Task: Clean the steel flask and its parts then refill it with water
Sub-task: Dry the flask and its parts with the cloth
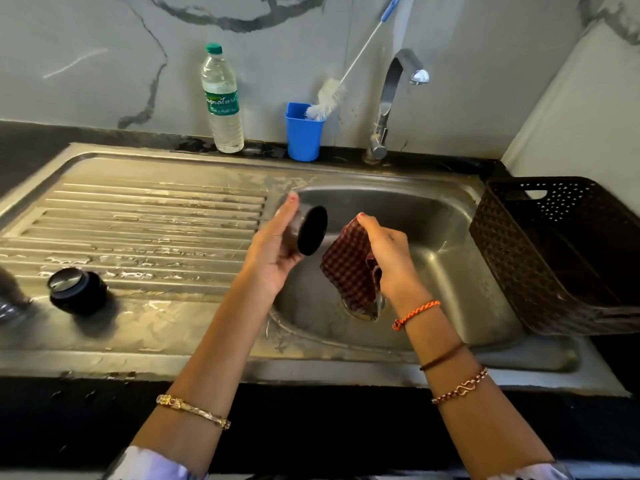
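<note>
Cup: your left hand (277, 252) gripped the flask cup (309, 230) (dark mouth sideways) over the sink (450, 237).
Cloth: your right hand (391, 258) clutched the checked cloth (348, 271).

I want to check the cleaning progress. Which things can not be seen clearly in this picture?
- Flask body: head view, cut off by the left edge and blurred.
- Cup in the left hand: its inside is dark; whether it is clean cannot be told.
- Sink drain: hidden by the checked cloth in the right hand.
- Bottle label: too small to read.
</note>
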